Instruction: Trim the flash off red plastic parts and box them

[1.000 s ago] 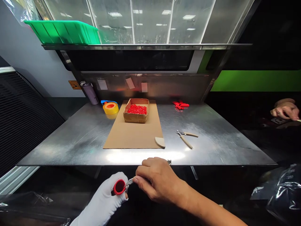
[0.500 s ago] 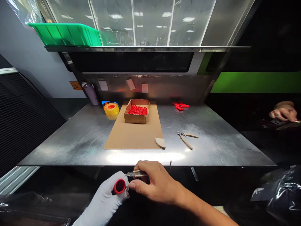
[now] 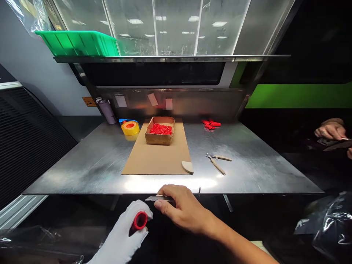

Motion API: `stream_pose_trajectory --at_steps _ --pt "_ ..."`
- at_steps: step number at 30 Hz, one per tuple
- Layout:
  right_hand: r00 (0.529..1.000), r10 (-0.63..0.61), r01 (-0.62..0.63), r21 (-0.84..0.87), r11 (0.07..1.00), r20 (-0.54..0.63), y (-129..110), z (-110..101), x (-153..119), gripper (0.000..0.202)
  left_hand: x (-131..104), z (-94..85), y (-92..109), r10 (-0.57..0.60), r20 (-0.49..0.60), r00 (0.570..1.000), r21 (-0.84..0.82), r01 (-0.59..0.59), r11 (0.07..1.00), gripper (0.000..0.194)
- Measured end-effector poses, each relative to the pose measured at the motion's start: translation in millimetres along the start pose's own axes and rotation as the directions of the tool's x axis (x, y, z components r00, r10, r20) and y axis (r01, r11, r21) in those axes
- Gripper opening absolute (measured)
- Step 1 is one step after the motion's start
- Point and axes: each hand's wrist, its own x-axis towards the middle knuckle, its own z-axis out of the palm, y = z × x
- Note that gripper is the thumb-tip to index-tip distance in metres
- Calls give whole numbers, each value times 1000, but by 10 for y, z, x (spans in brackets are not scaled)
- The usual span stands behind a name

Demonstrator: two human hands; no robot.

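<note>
My left hand (image 3: 128, 229), in a white glove, is wrapped round a red tube (image 3: 140, 220) whose open end faces up toward the camera. Bare, my right hand (image 3: 183, 209) grips a utility knife (image 3: 162, 198) with its blade pointing left. The blade is above and slightly right of the tube, apart from it. Both hands are in front of the metal table's near edge. Beyond them, a cardboard sheet (image 3: 156, 159) bears a small cardboard box (image 3: 158, 139) of red pieces (image 3: 161, 129) and a pale quarter-round piece (image 3: 187, 167).
On the metal table (image 3: 90, 161) are beige-handled pliers (image 3: 217, 161), red clips or tools (image 3: 210, 124), yellow tape (image 3: 130, 128) and a purple bottle (image 3: 106, 110). A green bin (image 3: 77, 43) sits on the shelf above. Another person's hand (image 3: 331, 130) shows at the far right.
The knife and my right hand have moved slightly up, away from the red tube. My left hand's fingers have shifted around the tube, which shows more of its side.
</note>
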Motion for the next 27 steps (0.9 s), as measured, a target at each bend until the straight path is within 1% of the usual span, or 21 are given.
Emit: stream_pose_trajectory --at_steps 2,4,8,12,16,19,22,27 --pt "997 -82 82 -62 995 4 -5 -12 -48 18 -10 0 -43 -14 -13 1000 -11 14 1000 22" --pt "991 -135 133 -136 982 -8 -3 0 -86 19 -17 9 -61 -33 -34 999 -29 32 999 24" --pt "985 -169 156 -292 944 -18 -4 34 -105 13 -23 34 -30 -51 -77 996 -79 44 996 26" --pt "986 -168 152 -379 913 -10 -25 39 -82 12 -22 41 27 -56 -92 994 -97 47 994 27" --pt "987 -162 140 -422 895 -15 -41 39 -75 12 -9 28 63 -53 -114 992 -80 44 996 29" --pt "987 -158 137 -425 895 -15 -44 48 -91 12 -9 23 65 -44 -110 993 -70 37 997 28" --pt "987 -158 138 -417 898 -13 -49 63 -113 13 -22 25 26 -33 -110 993 -67 26 997 26" --pt "990 -144 130 -419 899 -1 -63 90 -124 13 -35 28 -81 -15 -165 986 -36 9 999 23"
